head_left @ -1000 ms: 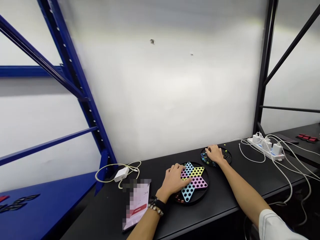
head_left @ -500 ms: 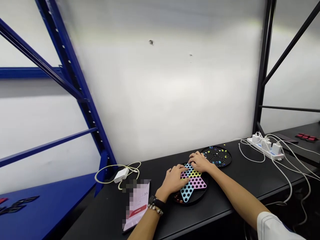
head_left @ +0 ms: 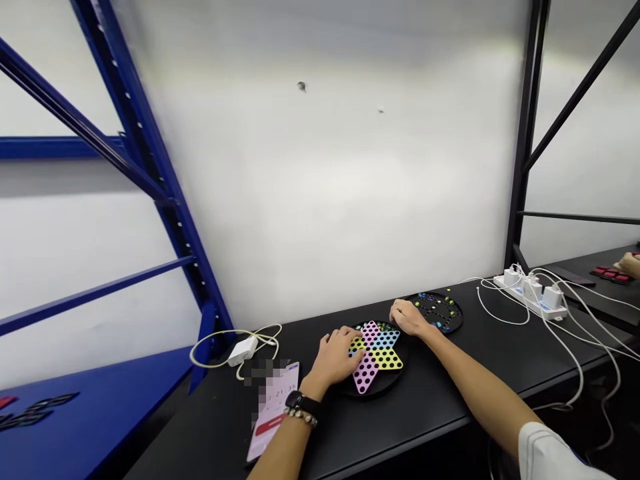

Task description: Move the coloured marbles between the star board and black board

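A star-shaped Chinese checkers board [head_left: 376, 352] in pink, blue and yellow, full of round holes, lies in a round black tray [head_left: 377, 392]. Marbles show at the tray's far side. My left hand [head_left: 337, 357] lies over the board's left points, fingers and thumb apart. My right hand [head_left: 407, 317] is off the board, between it and a second round black piece [head_left: 457, 323] with colourful marbles on it. The right fingers are curled; whatever they may hold is hidden.
A phone [head_left: 274, 413] lies left of my left wrist. Behind it is a white charger [head_left: 243, 351] with a looped cable. A white power strip [head_left: 533, 297] with trailing cables stands at right. Another person's hand [head_left: 629, 264] is at the right edge, by red pieces [head_left: 611, 274].
The star board has turned, so pink points now face front and back, and it sits slightly further left. My right hand has left the board, its fingers curling. Another person's hand has appeared.
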`<state>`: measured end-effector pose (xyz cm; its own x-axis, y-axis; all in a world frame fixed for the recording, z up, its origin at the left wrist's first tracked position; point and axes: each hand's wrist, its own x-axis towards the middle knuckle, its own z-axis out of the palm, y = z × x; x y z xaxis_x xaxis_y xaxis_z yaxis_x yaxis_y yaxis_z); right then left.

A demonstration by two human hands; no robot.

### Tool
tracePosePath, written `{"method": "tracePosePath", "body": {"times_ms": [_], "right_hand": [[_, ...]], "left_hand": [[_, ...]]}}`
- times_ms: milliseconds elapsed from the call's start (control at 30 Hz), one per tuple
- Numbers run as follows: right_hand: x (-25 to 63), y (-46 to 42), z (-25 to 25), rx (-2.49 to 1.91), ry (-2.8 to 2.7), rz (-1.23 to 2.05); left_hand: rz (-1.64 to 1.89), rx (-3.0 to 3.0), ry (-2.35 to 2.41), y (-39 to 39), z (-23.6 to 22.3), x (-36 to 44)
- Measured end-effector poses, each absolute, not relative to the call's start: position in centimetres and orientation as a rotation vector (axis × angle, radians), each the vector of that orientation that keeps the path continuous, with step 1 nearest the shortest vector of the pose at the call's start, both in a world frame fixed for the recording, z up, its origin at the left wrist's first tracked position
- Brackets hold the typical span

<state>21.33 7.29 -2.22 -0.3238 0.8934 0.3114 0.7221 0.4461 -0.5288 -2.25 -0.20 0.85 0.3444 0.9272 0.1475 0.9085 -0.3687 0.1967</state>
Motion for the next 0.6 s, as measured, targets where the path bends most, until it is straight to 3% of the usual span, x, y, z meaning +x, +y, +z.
{"method": "tracePosePath", "body": {"times_ms": [300, 600], "right_hand": [[18.3, 6.6, -3.1, -1.417, -2.405, 0.171], [18.1, 8.2, -3.6, -1.514, -2.438, 0.216]], "left_hand": [[0.295, 2.556, 1.728, -0.4, 0.4, -1.8], [0.283, 2.56, 1.714, -0.3, 0.3, -1.8]]}}
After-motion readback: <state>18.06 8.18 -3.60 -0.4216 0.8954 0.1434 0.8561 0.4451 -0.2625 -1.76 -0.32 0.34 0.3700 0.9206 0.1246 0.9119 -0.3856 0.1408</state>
